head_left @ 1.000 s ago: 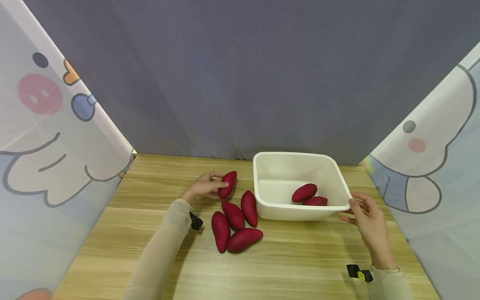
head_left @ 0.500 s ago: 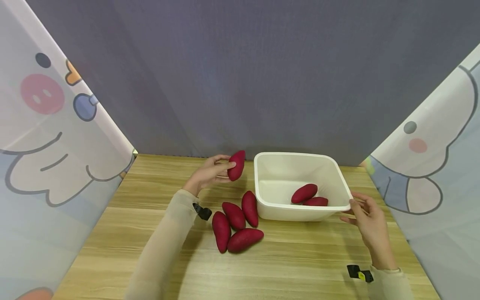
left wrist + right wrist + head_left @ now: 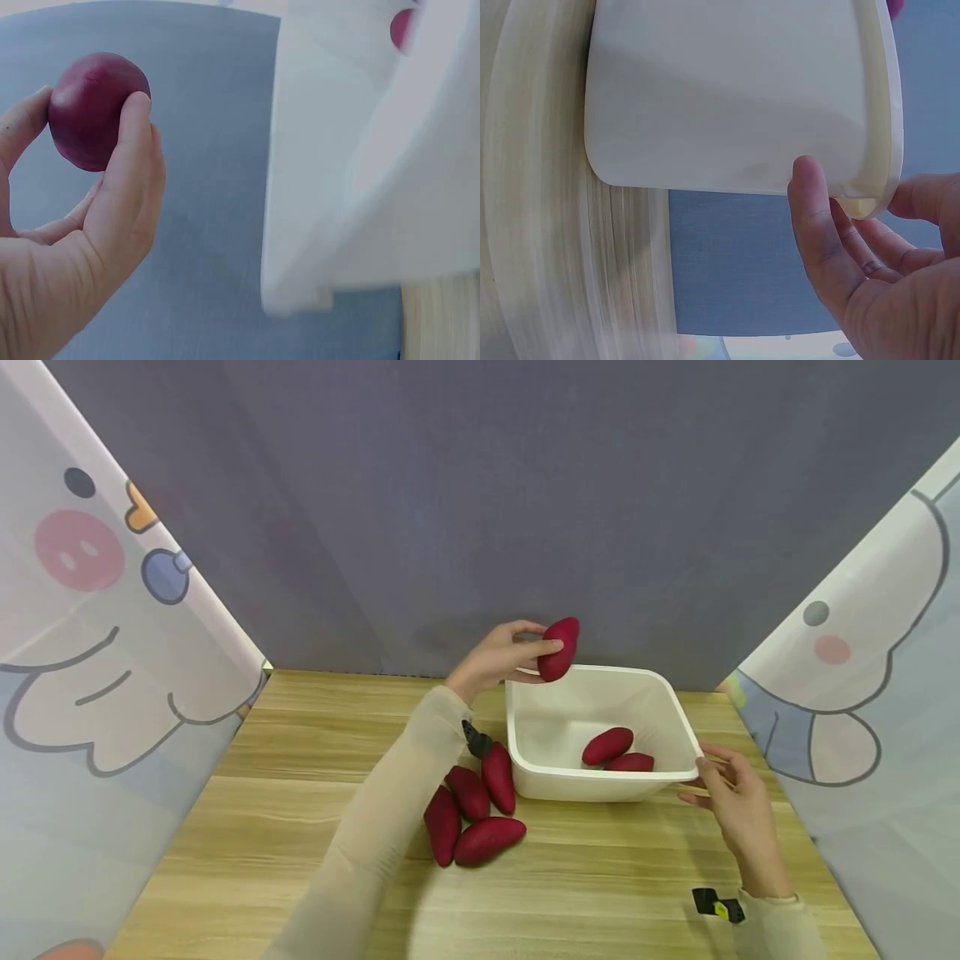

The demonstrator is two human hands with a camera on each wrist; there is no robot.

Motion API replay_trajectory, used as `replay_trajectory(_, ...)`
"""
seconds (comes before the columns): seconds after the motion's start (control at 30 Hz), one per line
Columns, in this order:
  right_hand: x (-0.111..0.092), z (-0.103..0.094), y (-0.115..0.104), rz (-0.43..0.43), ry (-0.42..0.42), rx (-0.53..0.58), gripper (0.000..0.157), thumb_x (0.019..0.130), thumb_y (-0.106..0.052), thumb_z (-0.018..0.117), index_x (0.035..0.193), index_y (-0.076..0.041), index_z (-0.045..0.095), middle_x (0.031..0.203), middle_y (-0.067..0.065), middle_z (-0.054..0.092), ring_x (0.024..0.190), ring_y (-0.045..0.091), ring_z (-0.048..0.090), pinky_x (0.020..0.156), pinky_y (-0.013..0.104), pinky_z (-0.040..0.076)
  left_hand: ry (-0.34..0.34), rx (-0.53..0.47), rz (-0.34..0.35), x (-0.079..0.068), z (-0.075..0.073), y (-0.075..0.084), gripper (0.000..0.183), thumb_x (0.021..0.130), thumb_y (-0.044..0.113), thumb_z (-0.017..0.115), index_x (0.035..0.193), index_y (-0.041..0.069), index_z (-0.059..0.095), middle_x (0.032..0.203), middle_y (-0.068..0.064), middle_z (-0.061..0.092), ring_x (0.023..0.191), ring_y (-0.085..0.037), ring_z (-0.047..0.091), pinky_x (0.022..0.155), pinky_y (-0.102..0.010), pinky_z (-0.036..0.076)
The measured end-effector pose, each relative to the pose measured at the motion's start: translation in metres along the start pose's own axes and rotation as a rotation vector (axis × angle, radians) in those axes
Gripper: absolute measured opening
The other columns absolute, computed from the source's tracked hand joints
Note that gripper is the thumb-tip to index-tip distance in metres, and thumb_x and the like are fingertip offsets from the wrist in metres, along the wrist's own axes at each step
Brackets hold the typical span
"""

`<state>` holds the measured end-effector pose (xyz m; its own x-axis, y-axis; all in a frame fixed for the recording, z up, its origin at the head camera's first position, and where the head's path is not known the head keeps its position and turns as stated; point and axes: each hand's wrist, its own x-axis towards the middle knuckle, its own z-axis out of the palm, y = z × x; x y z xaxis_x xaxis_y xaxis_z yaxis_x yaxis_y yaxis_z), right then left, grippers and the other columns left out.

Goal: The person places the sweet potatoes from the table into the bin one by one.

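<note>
A dark red sweet potato is pinched between the thumb and fingers of my left hand, raised at the back left rim of a white plastic bin. The left wrist view shows the same sweet potato end-on, with the bin's wall to its right. My right hand holds the bin's front right corner, thumb at the rim and fingers below it, as the right hand also shows in the right wrist view. Inside the bin lie two sweet potatoes.
Several more sweet potatoes lie grouped on the wooden table left of the bin, partly behind my left sleeve. A grey curtain hangs behind the table, with cartoon-print curtains at both sides.
My left hand has lifted the sweet potato off the table and carried it right and up to the bin's back left rim. The right hand and the bin stay in place.
</note>
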<state>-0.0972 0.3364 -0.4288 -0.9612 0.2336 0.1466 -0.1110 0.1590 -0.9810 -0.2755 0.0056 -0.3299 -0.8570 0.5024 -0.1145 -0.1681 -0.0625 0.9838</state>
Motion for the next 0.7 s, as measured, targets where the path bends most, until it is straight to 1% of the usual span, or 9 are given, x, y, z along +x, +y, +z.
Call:
replay_trajectory(0.1,-0.001,0.001,-0.001,0.001,0.008,0.004,0.03,0.103,-0.009,0.056,0.129,0.005,0.051,0.1,-0.002,0.067,0.078,0.008,0.07,0.061,0.031,0.061,-0.029,0.036,-0.02,0.014,0.021,0.001,0.054,0.089,0.017,0.078,0.134,0.003,0.053,0.113,-0.016,0.066,0.098,-0.037,0.069,0.081,-0.047,0.061)
replay_trajectory(0.2,-0.001,0.001,-0.001,0.007,0.014,-0.001,0.032,0.103,-0.008,0.056,0.13,0.007,0.05,0.1,-0.003,0.068,0.078,0.009,0.07,0.061,0.031,0.062,-0.064,0.078,-0.055,0.025,0.039,-0.003,0.054,0.087,0.016,0.08,0.132,0.003,0.054,0.11,-0.014,0.065,0.097,-0.036,0.069,0.078,-0.045,0.062)
replay_trajectory(0.33,-0.002,0.003,-0.001,0.014,0.01,0.019,0.035,0.103,-0.007,0.056,0.132,0.009,0.048,0.099,-0.002,0.068,0.078,0.011,0.07,0.061,0.031,0.062,-0.104,0.163,-0.102,0.033,0.056,-0.01,0.052,0.086,0.015,0.081,0.129,0.003,0.055,0.105,-0.012,0.065,0.092,-0.031,0.069,0.079,-0.046,0.061)
replay_trajectory(0.43,-0.003,0.005,0.0,0.009,0.005,0.027,0.036,0.103,-0.006,0.056,0.133,0.011,0.047,0.099,-0.003,0.069,0.078,0.01,0.07,0.061,0.031,0.062,-0.127,0.218,-0.144,0.036,0.062,-0.016,0.049,0.086,0.015,0.08,0.127,0.004,0.056,0.102,-0.01,0.064,0.089,-0.029,0.067,0.082,-0.048,0.06)
replay_trajectory(0.53,-0.002,0.008,0.0,0.001,-0.009,0.023,0.036,0.103,-0.006,0.056,0.133,0.012,0.046,0.099,-0.003,0.069,0.078,0.01,0.07,0.061,0.031,0.062,-0.127,0.25,-0.181,0.037,0.061,-0.02,0.047,0.087,0.015,0.08,0.126,0.003,0.057,0.102,-0.01,0.063,0.091,-0.031,0.066,0.079,-0.046,0.061)
replay_trajectory(0.6,-0.001,0.009,0.0,-0.003,-0.017,0.022,0.037,0.103,-0.006,0.056,0.133,0.012,0.046,0.1,-0.003,0.069,0.078,0.01,0.07,0.061,0.031,0.062,-0.12,0.265,-0.188,0.037,0.059,-0.021,0.048,0.087,0.014,0.079,0.128,0.002,0.056,0.103,-0.01,0.063,0.094,-0.033,0.066,0.077,-0.044,0.062)
replay_trajectory(0.7,0.001,0.01,0.0,-0.012,-0.025,0.017,0.037,0.103,-0.007,0.056,0.133,0.012,0.046,0.1,-0.004,0.069,0.077,0.011,0.07,0.061,0.031,0.062,-0.103,0.277,-0.175,0.036,0.055,-0.021,0.052,0.087,0.014,0.079,0.13,0.0,0.054,0.105,-0.008,0.064,0.102,-0.036,0.065,0.078,-0.042,0.062)
